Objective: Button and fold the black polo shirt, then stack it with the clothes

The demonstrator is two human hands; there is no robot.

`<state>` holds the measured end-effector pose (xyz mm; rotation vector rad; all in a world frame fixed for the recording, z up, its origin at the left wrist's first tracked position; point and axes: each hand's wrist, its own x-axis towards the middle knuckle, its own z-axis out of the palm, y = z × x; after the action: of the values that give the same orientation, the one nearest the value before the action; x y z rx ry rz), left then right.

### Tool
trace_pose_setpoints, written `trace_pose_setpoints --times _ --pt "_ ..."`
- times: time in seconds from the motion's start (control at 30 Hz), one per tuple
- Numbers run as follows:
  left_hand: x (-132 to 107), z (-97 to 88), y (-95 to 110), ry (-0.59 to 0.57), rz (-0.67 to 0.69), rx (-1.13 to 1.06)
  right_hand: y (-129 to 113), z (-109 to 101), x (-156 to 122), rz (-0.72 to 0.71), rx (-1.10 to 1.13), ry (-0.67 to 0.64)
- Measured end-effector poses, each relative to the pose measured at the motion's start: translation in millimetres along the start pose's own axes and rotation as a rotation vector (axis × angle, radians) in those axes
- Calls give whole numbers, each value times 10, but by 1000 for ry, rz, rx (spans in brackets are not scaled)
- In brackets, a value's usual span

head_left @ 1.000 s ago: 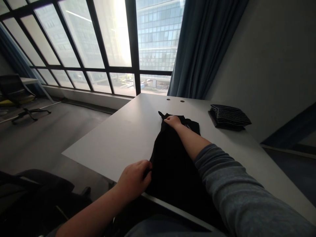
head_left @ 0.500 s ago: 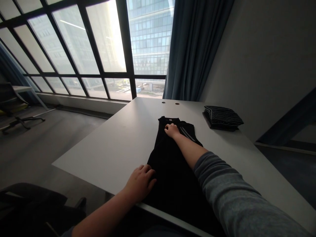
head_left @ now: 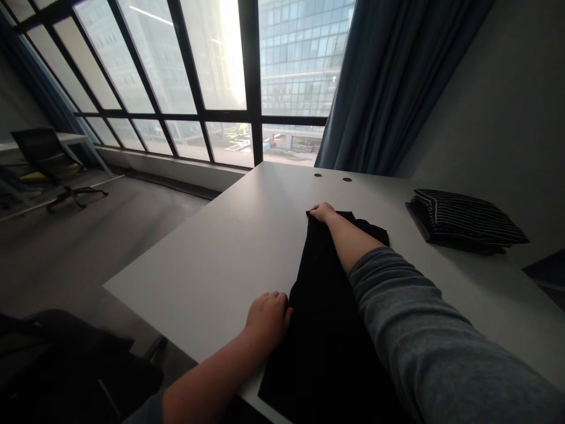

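Observation:
A long piece of black clothing [head_left: 329,318] lies on the white table [head_left: 212,235], narrow at its far end and hanging over the near edge. Its exact kind cannot be made out. At its far left corner, my right hand [head_left: 322,212] is closed with the fingertips on the cloth. My left hand [head_left: 268,318] rests lower down at the garment's left edge, fingers curled and closed against the fabric. My right forearm covers part of the garment's right side.
A folded stack of dark clothing with white pinstripes [head_left: 472,218] sits at the table's right side. Two round cable holes are near the far edge. An office chair [head_left: 48,159] stands left by the windows, and a dark chair [head_left: 66,359] is at lower left.
My right hand has moved from the garment's upper middle to its far left corner. The striped part and small white mark no longer show. The view has turned left.

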<state>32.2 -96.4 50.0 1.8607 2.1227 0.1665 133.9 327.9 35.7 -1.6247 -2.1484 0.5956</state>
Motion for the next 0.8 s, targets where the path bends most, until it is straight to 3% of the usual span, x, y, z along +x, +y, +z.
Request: trace_pose_setpoints --times 0.13,0.3,0.47,0.57,0.67,0.8 --pt "-50 -69 -115 -62 -73 -44 23 90 152 29 57 48" --pt "-167 -25 -182 25 -69 -30 220 202 38 67 -12 84" --pt "-240 145 -92 187 137 40 300 269 -246 -106 -235 171" --pt "-266 265 -55 193 334 74 219 284 -297 -238 -364 220" --pt "-279 363 -66 141 472 89 129 338 -259 -286 -409 101" --pt "-318 394 -125 56 536 94 148 471 -198 -153 -377 -162"
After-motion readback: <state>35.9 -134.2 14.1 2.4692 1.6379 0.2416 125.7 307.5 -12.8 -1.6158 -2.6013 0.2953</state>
